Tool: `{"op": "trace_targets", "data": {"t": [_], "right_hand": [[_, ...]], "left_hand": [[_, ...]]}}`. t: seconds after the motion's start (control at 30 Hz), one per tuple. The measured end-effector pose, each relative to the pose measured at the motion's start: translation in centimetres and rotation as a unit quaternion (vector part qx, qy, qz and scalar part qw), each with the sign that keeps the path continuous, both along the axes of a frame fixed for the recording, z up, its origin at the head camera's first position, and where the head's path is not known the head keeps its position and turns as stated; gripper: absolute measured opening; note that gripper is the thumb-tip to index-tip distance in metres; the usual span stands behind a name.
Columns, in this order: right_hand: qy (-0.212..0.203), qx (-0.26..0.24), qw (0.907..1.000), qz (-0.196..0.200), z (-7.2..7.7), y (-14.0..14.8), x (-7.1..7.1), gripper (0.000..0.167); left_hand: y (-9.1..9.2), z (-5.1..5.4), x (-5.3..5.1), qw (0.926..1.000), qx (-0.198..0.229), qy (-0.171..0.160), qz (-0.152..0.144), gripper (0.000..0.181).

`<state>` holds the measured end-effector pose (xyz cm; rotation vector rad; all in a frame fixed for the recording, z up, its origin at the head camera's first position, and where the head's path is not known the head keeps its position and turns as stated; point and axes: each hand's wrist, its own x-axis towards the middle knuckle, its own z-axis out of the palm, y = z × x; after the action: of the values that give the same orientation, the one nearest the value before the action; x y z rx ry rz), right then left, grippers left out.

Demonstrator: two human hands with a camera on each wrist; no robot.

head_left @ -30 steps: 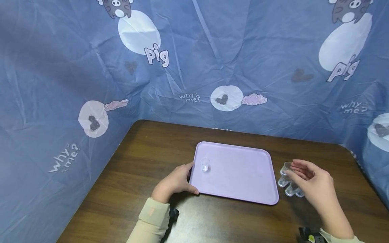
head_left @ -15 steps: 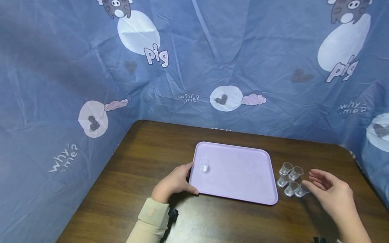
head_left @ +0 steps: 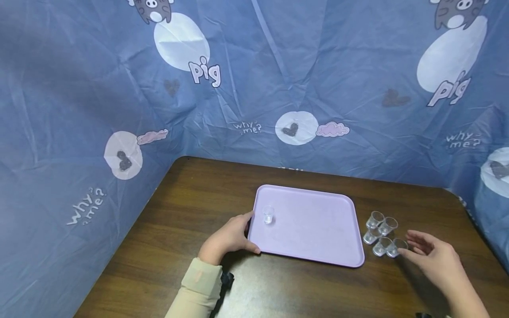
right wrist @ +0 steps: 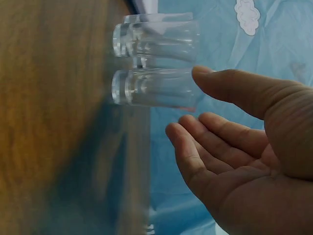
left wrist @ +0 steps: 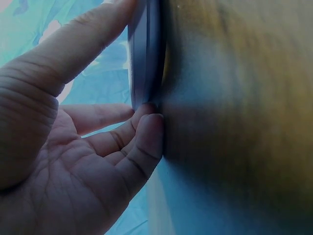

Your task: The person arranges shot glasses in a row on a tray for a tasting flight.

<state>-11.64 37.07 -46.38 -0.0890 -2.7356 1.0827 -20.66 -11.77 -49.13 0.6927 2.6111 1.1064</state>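
Here, four clear cups (head_left: pixel 387 227) stand between your right hand (head_left: pixel 435 260) and the lilac tray (head_left: pixel 310 225). Those right fingers are loose, holding nothing, thumb at the near-right cup (head_left: pixel 396 248), though contact is hard to judge. Your left hand (head_left: pixel 228 240) grips the tray's near-left corner; a lone cup (head_left: pixel 268 215) stands at the tray's left. Brown wooden table (head_left: pixel 207 185) below, blue pig-print cloth (head_left: pixel 238 101) at far and left.

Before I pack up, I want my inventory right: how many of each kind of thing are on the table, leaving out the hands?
Light-purple rectangular tray: 1
Clear, tapered, round-mouthed cups: 6 (1 on the tray, 5 beside it)
Total: 7
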Motion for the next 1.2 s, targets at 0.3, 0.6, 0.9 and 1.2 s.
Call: {"op": "trace_targets", "data": {"t": [0.3,0.6,0.9,1.2], "right_hand": [[-0.023,0.014,0.9994,0.020,-1.2,0.2,-0.2,0.050],[-0.020,0.008,0.9997,0.012,-1.5,-0.2,-0.2,0.041],[-0.044,0.007,0.9990,0.002,-2.1,0.1,-0.2,0.045],[-0.042,0.003,0.9991,-0.006,-2.4,0.4,0.1,0.043]], "left_hand": [[0.0,0.0,-0.1,1.0000,-0.008,0.002,0.003,0.105],[0.0,0.0,0.0,1.0000,-0.006,0.004,0.001,0.105],[0.1,0.1,0.0,1.0000,-0.004,0.000,0.001,0.101],[0.1,-0.1,-0.1,1.0000,0.005,0.000,0.000,0.099]]}}
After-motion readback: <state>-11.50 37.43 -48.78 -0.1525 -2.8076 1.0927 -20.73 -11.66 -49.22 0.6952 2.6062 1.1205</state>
